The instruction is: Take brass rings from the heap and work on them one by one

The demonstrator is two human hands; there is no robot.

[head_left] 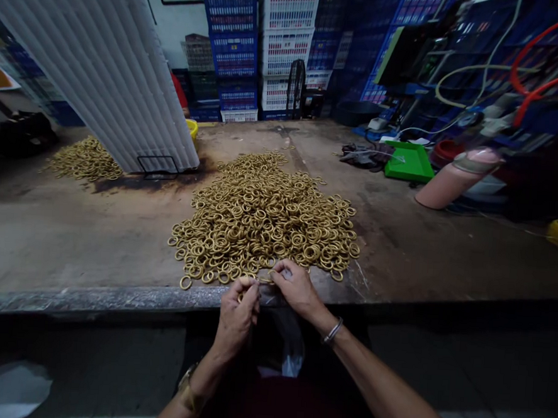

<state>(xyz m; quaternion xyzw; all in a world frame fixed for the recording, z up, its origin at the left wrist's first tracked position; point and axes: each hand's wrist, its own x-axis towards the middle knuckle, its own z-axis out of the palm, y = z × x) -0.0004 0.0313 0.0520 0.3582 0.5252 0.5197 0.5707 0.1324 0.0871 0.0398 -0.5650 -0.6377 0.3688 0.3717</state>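
Small gold-coloured, metallic-looking round rings: heaped on brown flat worktop. Left hand: fingers curled around ring. Right hand: thumb and forefinger nearly together at heap's near edge; grip unclear. Rings likely light, stiff, slippery; pinch by rim.

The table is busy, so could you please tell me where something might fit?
Bare table shows at front left, between the large ring heap, the small ring heap and the near edge, and at right, between the large ring heap and the pink container. Crowded: the middle, and back right around the green tray.
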